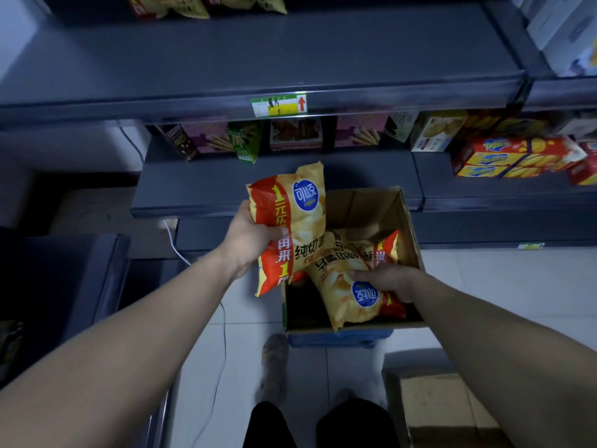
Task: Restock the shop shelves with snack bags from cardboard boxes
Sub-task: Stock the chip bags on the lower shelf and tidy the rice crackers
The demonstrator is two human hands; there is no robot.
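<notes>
My left hand (250,236) grips a yellow and red chip bag (290,218) by its left edge, holding it upright above the left rim of an open cardboard box (408,227) on the floor. My right hand (387,281) reaches into the box and closes on a second chip bag (347,297) lying tilted inside. Another bag (382,252) lies deeper in the box, partly hidden. The wide dark shelf (258,59) ahead is bare in its front part, with more chip bags (206,3) at its back.
A lower shelf (226,182) holds biscuit-stick boxes (213,137) at its back; red and yellow cracker boxes (513,156) stand to the right. A price tag (279,105) sits on the shelf edge. A second cardboard box (442,405) stands at lower right. A white cable (176,244) trails on the floor.
</notes>
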